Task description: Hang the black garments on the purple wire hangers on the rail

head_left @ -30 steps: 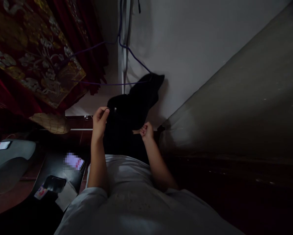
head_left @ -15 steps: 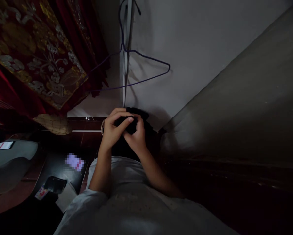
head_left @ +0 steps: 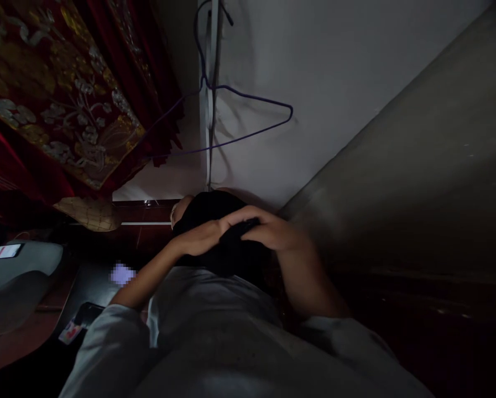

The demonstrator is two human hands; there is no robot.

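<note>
A bunched black cloth [head_left: 230, 251] lies over my lap, and its exact kind is hard to make out in the dim light. My right hand [head_left: 264, 225] grips a fold of it, the fingers curled over toward the left. Close beside it, my left hand [head_left: 202, 236] holds the cloth too, back of the hand up, its fingertips partly hidden by the fabric and by my right hand. More black fabric [head_left: 206, 207] spreads beyond the hands over my legs; where it parts from the held piece cannot be seen.
A purple wire hanger [head_left: 251, 98] hangs ahead against the pale wall [head_left: 334, 66]. Red embroidered drapery [head_left: 65, 94] hangs at upper left. A grey seat [head_left: 44, 254] bears a lit phone [head_left: 7, 251]. A dark surface [head_left: 94, 282] beside me holds small items. A grey slanted panel [head_left: 397, 204] rises at right.
My hands have come nearer my body and spread lower, my right hand moving right. The black cloth, earlier balled between the fingers, now shows larger and looser over my lap.
</note>
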